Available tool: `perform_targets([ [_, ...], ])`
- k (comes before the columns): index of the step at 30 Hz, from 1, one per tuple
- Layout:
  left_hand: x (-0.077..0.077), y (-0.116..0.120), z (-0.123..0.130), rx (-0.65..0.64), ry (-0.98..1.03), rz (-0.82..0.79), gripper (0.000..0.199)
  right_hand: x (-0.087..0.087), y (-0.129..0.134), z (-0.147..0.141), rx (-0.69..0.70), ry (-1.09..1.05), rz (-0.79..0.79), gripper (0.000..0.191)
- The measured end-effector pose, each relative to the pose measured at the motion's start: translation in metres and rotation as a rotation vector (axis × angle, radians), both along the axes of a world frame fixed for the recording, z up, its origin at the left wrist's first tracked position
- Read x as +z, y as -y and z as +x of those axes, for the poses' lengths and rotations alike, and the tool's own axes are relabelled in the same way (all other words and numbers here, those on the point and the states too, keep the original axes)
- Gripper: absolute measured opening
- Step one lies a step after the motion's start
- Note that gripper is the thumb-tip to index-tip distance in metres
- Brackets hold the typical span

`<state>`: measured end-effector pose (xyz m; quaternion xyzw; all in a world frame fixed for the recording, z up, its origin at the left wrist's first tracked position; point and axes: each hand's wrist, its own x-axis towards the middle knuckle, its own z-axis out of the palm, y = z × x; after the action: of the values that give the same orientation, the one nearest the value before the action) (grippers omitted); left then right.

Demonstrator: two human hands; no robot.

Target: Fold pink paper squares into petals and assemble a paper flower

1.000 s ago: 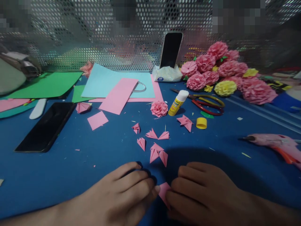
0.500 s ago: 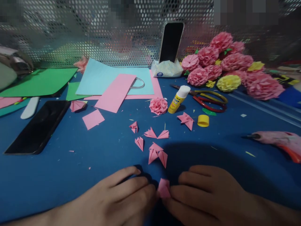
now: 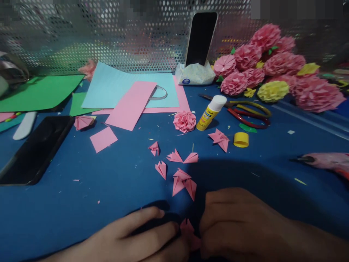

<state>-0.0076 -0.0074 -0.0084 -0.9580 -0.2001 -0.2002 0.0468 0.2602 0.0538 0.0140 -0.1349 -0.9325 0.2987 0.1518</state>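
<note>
Between my two hands, low in the view, is a small folded pink paper piece (image 3: 188,233) with a notched top. My left hand (image 3: 147,234) has its fingertips on the piece's left side, the index finger stretched a little apart. My right hand (image 3: 237,222) is curled, its fingers closed on the piece's right side; the thumb is hidden. Just beyond my hands lie folded pink pieces (image 3: 184,182), and several more small folded ones (image 3: 161,169) sit farther up on the blue table (image 3: 122,182).
A glue stick (image 3: 211,113), its yellow cap (image 3: 241,139), scissors (image 3: 251,112) and a pink paper ball (image 3: 184,121) stand farther back. Phone (image 3: 36,149) at left, glue gun (image 3: 324,160) at right. Paper flowers (image 3: 283,65) are at back right, coloured sheets (image 3: 131,105) at back left.
My right hand's fingers have curled in more tightly. The pink piece between my hands has turned and sits slightly lower, now showing a notched edge. The camera view has shifted slightly.
</note>
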Motion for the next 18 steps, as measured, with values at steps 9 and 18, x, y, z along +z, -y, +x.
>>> perform_targets([
  [9,-0.009,0.0016,0.0019,0.066,-0.025,-0.008,0.03,-0.0022,-0.0003,-0.0037,0.003,0.04,0.177,0.037],
  [18,-0.0009,-0.0013,0.0059,0.059,-0.063,0.027,0.033,-0.0097,0.0045,-0.0056,-0.052,0.06,0.155,0.027],
])
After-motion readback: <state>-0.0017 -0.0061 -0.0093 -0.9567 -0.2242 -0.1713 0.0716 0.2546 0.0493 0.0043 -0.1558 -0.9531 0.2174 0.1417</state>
